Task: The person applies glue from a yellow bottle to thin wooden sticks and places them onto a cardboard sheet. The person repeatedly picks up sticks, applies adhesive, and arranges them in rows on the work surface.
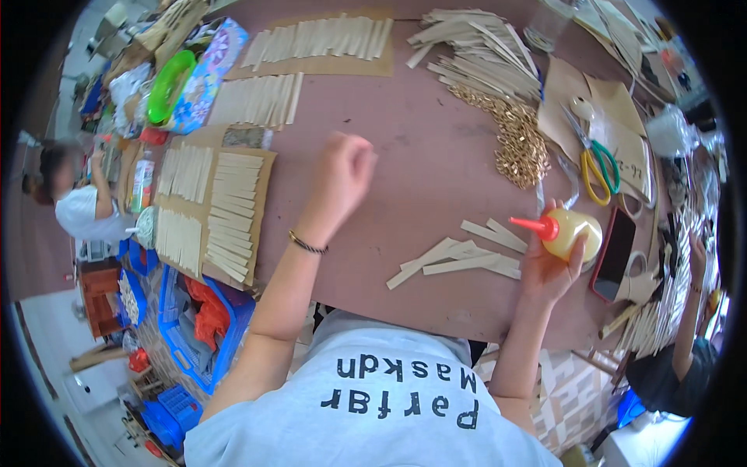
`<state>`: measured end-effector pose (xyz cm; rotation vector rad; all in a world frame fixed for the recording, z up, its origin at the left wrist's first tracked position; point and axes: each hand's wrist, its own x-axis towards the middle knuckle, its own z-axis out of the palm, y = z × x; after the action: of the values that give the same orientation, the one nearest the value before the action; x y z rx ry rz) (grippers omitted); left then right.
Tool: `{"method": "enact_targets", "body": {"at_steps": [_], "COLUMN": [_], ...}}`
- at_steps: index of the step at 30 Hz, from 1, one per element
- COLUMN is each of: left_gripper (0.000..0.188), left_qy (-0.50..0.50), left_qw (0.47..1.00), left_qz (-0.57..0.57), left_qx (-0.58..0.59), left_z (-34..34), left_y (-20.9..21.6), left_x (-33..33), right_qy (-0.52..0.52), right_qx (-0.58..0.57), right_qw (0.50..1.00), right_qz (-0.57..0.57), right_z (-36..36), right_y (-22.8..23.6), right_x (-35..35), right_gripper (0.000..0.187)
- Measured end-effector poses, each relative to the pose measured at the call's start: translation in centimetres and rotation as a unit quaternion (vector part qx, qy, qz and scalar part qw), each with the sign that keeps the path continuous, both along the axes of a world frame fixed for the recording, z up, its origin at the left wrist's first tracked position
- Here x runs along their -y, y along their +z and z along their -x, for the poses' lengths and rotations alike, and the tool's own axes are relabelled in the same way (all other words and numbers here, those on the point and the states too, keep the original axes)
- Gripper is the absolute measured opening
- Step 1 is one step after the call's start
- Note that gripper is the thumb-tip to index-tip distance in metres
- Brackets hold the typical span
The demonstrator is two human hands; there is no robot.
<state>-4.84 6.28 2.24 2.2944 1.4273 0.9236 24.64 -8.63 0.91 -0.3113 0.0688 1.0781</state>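
My right hand is wrapped round a squeeze bottle of pale yellow liquid, tilted so its red nozzle points left. Just left of that hand, several loose pale strips lie crossed on the brown table. My left hand is over the table's middle, its fingers curled into a loose fist; what they hold, if anything, is hidden. A heap of small gold-coloured metal pieces lies beyond my right hand. Behind it are piled pale strips.
Rows of strips lie on brown card at left and on another card at the back. Scissors with green and yellow handles and a phone lie at right. Other people are at far left and far right.
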Motion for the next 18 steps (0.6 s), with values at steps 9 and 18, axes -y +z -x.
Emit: {"method": "enact_targets", "body": {"at_steps": [9,18], "left_gripper": [0.014,0.020], "left_qy": [-0.245,-0.243], "left_qw": [0.963,0.956], "left_qz": [0.109,0.151], "left_qx": [-0.037,0.065], "left_z": [-10.1,-8.9], "left_y": [0.1,1.1], "left_x": [5.9,5.8], "right_qy": [-0.030,-0.017], "right_qx": [-0.007,-0.064], "right_qw": [0.999,0.996], "right_qz": [-0.014,-0.057], "right_z": [-0.4,-0.8], "right_y": [0.3,0.6], "right_x": [0.1,0.3], "right_gripper": [0.046,0.046]}}
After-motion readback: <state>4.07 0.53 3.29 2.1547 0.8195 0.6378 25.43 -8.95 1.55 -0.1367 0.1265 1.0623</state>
